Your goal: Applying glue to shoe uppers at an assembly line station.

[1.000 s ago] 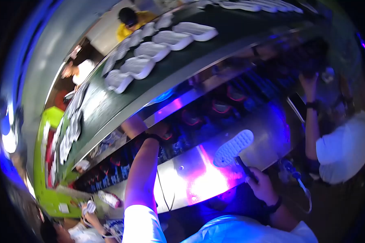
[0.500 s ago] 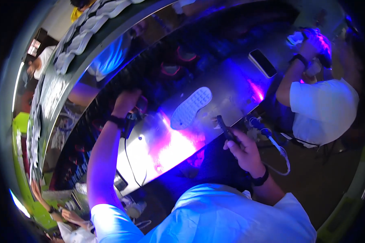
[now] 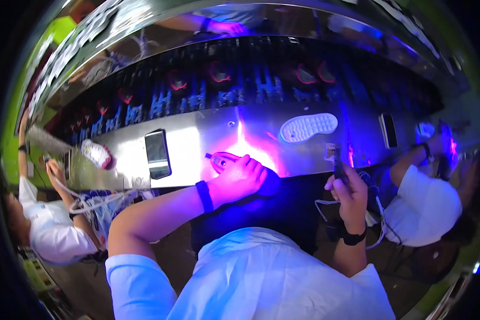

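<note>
My left hand (image 3: 241, 180) is closed around a dark shoe upper with a reddish edge (image 3: 218, 161), low over the table's near edge under bright violet light. Most of the shoe upper is hidden behind the hand and its glare. My right hand (image 3: 349, 191) grips a slim dark-handled tool (image 3: 338, 166) upright near the front edge; its kind is not plain. To the left of that tool's tip is a small pale patch (image 3: 331, 151). A white shoe sole (image 3: 309, 128), tread side up, lies on the table between and beyond my hands.
Phones lie on the metal table (image 3: 189, 133): one dark phone (image 3: 158, 153) at left, another phone (image 3: 388, 130) at right. A white shoe (image 3: 96, 153) is farther left. Behind runs a dark rack (image 3: 197, 98) with several red-edged shoe uppers. Co-workers sit on both sides.
My left hand has come from the far-left rack to the near table edge with a shoe upper in it. The view has turned left; my right hand still holds the tool.
</note>
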`<state>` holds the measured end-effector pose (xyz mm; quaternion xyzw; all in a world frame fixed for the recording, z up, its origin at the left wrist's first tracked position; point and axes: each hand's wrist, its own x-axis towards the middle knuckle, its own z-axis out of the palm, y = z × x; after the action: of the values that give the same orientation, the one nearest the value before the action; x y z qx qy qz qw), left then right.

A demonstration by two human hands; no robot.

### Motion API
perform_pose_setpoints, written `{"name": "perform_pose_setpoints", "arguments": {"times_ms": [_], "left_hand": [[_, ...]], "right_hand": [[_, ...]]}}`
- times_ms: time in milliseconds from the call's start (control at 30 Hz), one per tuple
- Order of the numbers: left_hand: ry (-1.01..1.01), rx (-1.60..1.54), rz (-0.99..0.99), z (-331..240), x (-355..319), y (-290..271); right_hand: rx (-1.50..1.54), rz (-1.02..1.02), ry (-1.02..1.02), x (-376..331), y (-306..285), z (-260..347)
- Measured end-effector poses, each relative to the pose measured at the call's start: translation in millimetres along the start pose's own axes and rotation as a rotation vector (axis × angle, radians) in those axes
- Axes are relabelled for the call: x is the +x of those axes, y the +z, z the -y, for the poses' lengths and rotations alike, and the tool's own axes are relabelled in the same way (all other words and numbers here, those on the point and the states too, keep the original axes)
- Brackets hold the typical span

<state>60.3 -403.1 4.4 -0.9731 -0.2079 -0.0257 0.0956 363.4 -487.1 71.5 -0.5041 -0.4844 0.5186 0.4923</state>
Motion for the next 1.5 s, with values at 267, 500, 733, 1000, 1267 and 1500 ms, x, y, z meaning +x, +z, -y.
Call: {"name": "perform_pose_setpoints", "arguments": {"times_ms": [267, 500, 733, 1000, 1267, 1500], "left_hand": [[-0.614, -0.450, -0.485, -12, -65, -19], [-0.686, -0.525, -0.514, -60, -96, -15], [-0.638, -0.532, -0.477, -75, -109, 1], [-0.599, -0.511, -0.475, -70, -117, 4], [-0.544, -0.487, -0.481, -68, -118, 10], [-0.578, -0.499, -0.432, -65, -113, 2]], "right_hand": [[-0.350, 0.022, -0.010, 8, 41, -33], [-0.553, 0.260, -0.084, 47, 90, -75], [-0.508, 0.326, 0.030, 62, 105, -92], [-0.481, 0.353, 0.095, 24, 112, -91], [-0.303, 0.458, 0.187, 19, 101, -78], [-0.391, 0.366, 0.106, 38, 107, -85]]}}
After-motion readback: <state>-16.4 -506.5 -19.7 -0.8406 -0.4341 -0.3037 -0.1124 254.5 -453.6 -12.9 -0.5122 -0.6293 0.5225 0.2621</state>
